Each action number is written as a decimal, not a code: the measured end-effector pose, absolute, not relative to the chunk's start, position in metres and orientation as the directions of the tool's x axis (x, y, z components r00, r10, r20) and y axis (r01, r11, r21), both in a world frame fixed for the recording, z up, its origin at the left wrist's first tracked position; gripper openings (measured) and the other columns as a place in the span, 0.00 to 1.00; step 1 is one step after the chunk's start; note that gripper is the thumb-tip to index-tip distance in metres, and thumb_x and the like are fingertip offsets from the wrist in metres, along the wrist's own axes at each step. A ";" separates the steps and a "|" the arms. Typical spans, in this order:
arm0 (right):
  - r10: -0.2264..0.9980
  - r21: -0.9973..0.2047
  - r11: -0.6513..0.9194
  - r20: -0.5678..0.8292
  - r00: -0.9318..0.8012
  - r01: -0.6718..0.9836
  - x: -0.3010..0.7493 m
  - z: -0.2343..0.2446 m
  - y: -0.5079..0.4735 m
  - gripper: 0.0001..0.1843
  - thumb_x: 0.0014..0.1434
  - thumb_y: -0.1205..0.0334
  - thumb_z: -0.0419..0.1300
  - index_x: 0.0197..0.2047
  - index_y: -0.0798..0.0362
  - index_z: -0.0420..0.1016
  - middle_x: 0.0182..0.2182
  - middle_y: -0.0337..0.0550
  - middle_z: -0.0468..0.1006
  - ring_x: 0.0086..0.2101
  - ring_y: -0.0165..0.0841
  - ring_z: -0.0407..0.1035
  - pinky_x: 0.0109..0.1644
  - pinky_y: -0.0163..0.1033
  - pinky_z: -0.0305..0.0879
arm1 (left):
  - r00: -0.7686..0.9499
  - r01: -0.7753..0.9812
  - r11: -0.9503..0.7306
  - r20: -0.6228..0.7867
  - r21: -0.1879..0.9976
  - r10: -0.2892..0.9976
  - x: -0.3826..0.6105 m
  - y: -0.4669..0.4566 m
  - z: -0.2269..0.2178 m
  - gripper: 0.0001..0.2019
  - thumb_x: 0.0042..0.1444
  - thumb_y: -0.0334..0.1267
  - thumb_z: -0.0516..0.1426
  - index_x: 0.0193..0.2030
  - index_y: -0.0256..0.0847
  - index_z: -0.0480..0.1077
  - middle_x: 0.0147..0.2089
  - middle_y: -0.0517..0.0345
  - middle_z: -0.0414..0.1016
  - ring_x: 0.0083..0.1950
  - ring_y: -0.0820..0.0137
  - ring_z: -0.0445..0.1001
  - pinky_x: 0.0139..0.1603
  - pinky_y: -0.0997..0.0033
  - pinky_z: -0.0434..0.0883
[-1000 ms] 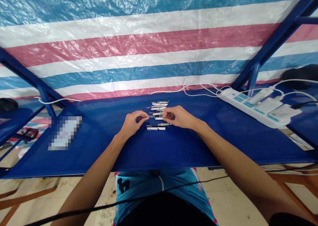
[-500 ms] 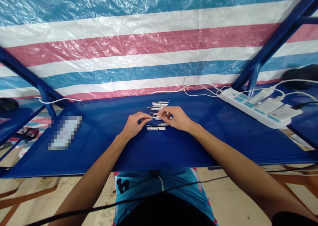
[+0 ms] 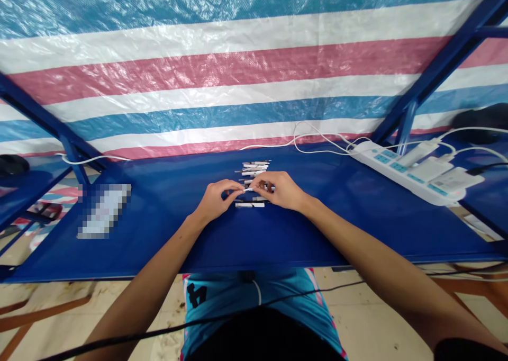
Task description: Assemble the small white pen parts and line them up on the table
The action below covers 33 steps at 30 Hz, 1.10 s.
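A small pile of thin white and black pen-like parts [image 3: 254, 168] lies at the middle of the blue table [image 3: 166, 234]. My left hand [image 3: 216, 199] and my right hand [image 3: 280, 190] meet just in front of the pile. Both pinch a thin white stick [image 3: 249, 190] between their fingertips, the left hand at its left end, the right hand at its right end. Another white piece [image 3: 249, 205] lies flat on the table right below my hands. My fingers hide part of the pile.
A white power strip [image 3: 400, 173] with several white chargers and cables lies at the right back of the table. A blurred-out patch [image 3: 103, 210] sits on the left. Blue frame bars [image 3: 432, 70] rise at both sides before a striped tarp [image 3: 238, 59]. A black cable crosses my lap.
My two hands have drawn together: the left moved right, the right moved slightly left, and both now pinch the same white stick.
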State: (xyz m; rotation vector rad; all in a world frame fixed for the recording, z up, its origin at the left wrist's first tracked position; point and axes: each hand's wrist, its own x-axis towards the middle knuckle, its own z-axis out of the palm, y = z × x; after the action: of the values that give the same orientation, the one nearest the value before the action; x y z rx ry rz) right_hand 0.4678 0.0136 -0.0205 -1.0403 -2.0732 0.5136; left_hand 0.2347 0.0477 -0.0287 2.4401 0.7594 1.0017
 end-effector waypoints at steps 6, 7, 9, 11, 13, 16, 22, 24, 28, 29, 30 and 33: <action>0.798 -0.619 0.602 0.450 -0.401 0.504 0.465 -0.019 0.011 0.07 0.64 0.64 0.60 0.39 0.51 0.81 0.34 0.43 0.84 0.30 0.32 0.73 0.36 0.34 0.66 | 0.605 0.323 -0.789 0.527 0.523 0.597 0.235 0.048 -0.028 0.12 0.69 0.43 0.57 0.41 0.41 0.80 0.38 0.52 0.85 0.34 0.67 0.80 0.37 0.70 0.77; 0.798 -0.621 0.602 0.448 -0.403 0.502 0.465 -0.019 0.011 0.07 0.64 0.64 0.60 0.38 0.51 0.81 0.34 0.43 0.84 0.30 0.31 0.73 0.36 0.34 0.66 | 0.607 0.324 -0.790 0.526 0.520 0.596 0.235 0.048 -0.029 0.12 0.69 0.44 0.57 0.41 0.41 0.80 0.37 0.52 0.85 0.33 0.68 0.79 0.37 0.70 0.76; 0.798 -0.627 0.602 0.448 -0.403 0.495 0.464 -0.019 0.010 0.06 0.64 0.64 0.60 0.38 0.51 0.80 0.33 0.43 0.84 0.30 0.31 0.74 0.36 0.34 0.66 | 0.612 0.331 -0.789 0.519 0.518 0.597 0.235 0.048 -0.028 0.13 0.69 0.44 0.57 0.41 0.41 0.80 0.36 0.52 0.85 0.33 0.68 0.79 0.37 0.70 0.76; 0.795 -0.632 0.606 0.454 -0.402 0.484 0.463 -0.020 0.009 0.06 0.64 0.63 0.61 0.39 0.52 0.80 0.32 0.42 0.84 0.30 0.31 0.74 0.36 0.34 0.66 | 0.616 0.324 -0.794 0.523 0.514 0.590 0.235 0.047 -0.028 0.13 0.69 0.45 0.57 0.40 0.41 0.80 0.35 0.52 0.84 0.32 0.68 0.78 0.36 0.71 0.76; 0.790 -0.636 0.611 0.460 -0.404 0.470 0.462 -0.021 0.009 0.05 0.64 0.63 0.61 0.39 0.52 0.80 0.32 0.42 0.84 0.30 0.31 0.74 0.36 0.33 0.67 | 0.614 0.300 -0.808 0.546 0.507 0.570 0.236 0.047 -0.029 0.14 0.70 0.46 0.57 0.41 0.40 0.80 0.35 0.52 0.84 0.32 0.68 0.78 0.36 0.71 0.75; 0.795 -0.652 0.604 0.448 -0.410 0.459 0.461 -0.024 0.009 0.05 0.65 0.62 0.61 0.41 0.51 0.79 0.31 0.40 0.83 0.30 0.31 0.75 0.35 0.33 0.67 | 0.607 0.274 -0.828 0.579 0.490 0.544 0.236 0.047 -0.029 0.15 0.70 0.46 0.57 0.41 0.40 0.80 0.35 0.52 0.84 0.31 0.69 0.78 0.35 0.72 0.74; 0.788 -0.662 0.609 0.443 -0.428 0.437 0.459 -0.028 0.010 0.05 0.66 0.61 0.62 0.42 0.50 0.79 0.32 0.40 0.84 0.31 0.31 0.76 0.36 0.34 0.68 | 0.606 0.274 -0.828 0.581 0.489 0.544 0.235 0.048 -0.032 0.15 0.70 0.46 0.57 0.41 0.39 0.80 0.35 0.52 0.84 0.31 0.69 0.77 0.35 0.72 0.75; 0.787 -0.660 0.611 0.444 -0.429 0.437 0.459 -0.028 0.010 0.04 0.66 0.62 0.62 0.42 0.50 0.79 0.33 0.40 0.84 0.31 0.31 0.77 0.36 0.34 0.68 | 0.609 0.286 -0.819 0.566 0.497 0.556 0.235 0.049 -0.033 0.14 0.70 0.46 0.58 0.41 0.39 0.80 0.35 0.52 0.84 0.31 0.69 0.77 0.36 0.72 0.75; 0.790 -0.665 0.606 0.436 -0.432 0.437 0.460 -0.027 0.010 0.04 0.65 0.63 0.62 0.42 0.50 0.78 0.34 0.40 0.84 0.33 0.32 0.77 0.37 0.34 0.68 | 0.610 0.286 -0.821 0.567 0.494 0.553 0.235 0.049 -0.032 0.14 0.70 0.46 0.58 0.41 0.39 0.80 0.35 0.52 0.84 0.30 0.69 0.77 0.35 0.72 0.75; 0.792 -0.669 0.602 0.432 -0.431 0.436 0.460 -0.027 0.010 0.04 0.65 0.63 0.62 0.43 0.50 0.78 0.34 0.40 0.85 0.33 0.32 0.78 0.37 0.34 0.68 | 0.611 0.281 -0.825 0.572 0.490 0.547 0.236 0.049 -0.032 0.15 0.70 0.47 0.58 0.41 0.39 0.80 0.35 0.52 0.83 0.30 0.70 0.77 0.35 0.72 0.75; 0.796 -0.674 0.597 0.427 -0.430 0.435 0.460 -0.027 0.010 0.04 0.65 0.63 0.62 0.43 0.49 0.78 0.34 0.40 0.85 0.33 0.32 0.78 0.37 0.33 0.68 | 0.610 0.274 -0.830 0.580 0.485 0.540 0.236 0.049 -0.032 0.15 0.70 0.47 0.58 0.41 0.39 0.80 0.35 0.52 0.83 0.30 0.70 0.77 0.35 0.72 0.75; 0.807 -0.687 0.580 0.410 -0.426 0.437 0.459 -0.026 0.009 0.05 0.65 0.64 0.62 0.44 0.49 0.78 0.34 0.39 0.85 0.33 0.32 0.79 0.36 0.33 0.68 | 0.602 0.249 -0.850 0.613 0.464 0.511 0.236 0.049 -0.032 0.16 0.71 0.47 0.57 0.41 0.39 0.80 0.34 0.52 0.83 0.30 0.70 0.76 0.34 0.73 0.74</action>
State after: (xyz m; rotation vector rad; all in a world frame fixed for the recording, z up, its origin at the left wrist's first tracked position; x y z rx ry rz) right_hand 0.4589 0.0088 -0.0264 -0.9873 -2.0682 0.6358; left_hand 0.2362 0.0488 -0.0322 2.5005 0.6149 1.1093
